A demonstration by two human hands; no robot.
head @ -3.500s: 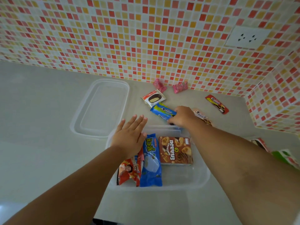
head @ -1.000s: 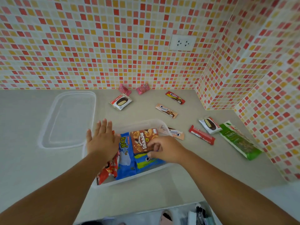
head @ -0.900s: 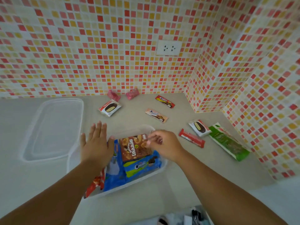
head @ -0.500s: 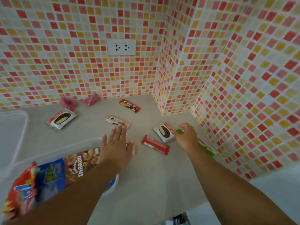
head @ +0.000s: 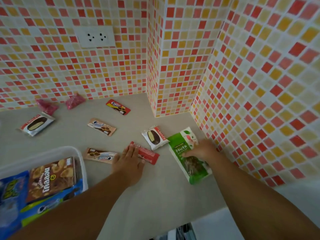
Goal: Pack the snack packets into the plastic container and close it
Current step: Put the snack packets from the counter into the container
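Observation:
The clear plastic container (head: 77, 152) sits at the lower left and holds a brown biscuit box (head: 50, 177) and blue packets (head: 12, 189). My left hand (head: 129, 163) lies flat on the counter with its fingertips touching a red bar packet (head: 149, 154). My right hand (head: 201, 150) grips the middle of a green nuts packet (head: 181, 141) close to the right wall. A choco pie packet (head: 154, 137) lies between the two hands. The lid is out of view.
Loose on the counter are two brown cream-biscuit packets (head: 100, 155) (head: 102, 126), a red one (head: 118, 106), another choco pie (head: 35, 123) and two pink candies (head: 46, 105) (head: 74, 100). A tiled column (head: 173, 66) juts out at the back. The counter's front edge (head: 173, 222) is near.
My right hand left the container, reached right and closed on the green nuts packet. My left hand slid off the container onto the counter by the red bar. The view swung right.

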